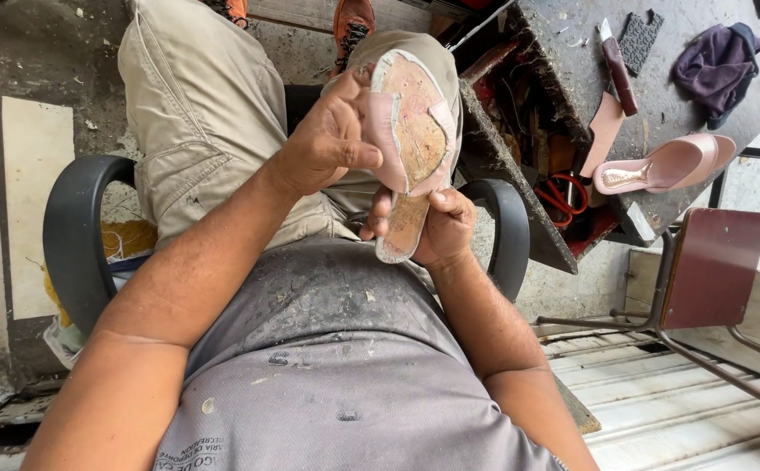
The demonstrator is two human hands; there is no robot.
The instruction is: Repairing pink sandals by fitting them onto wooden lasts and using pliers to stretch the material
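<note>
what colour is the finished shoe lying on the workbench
Pink, with a glossy pink upper; the shoe shows in the head view, on the dark workbench.

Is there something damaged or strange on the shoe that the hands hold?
Yes. The pink shoe has no outsole: its bare bottom is rough and tan, with pink lining folded over the edges. The left hand grips its side, the right hand its heel end.

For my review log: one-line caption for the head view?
Both hands, left hand and right hand, hold an upturned pink sandal with bare sole above the lap.
</note>
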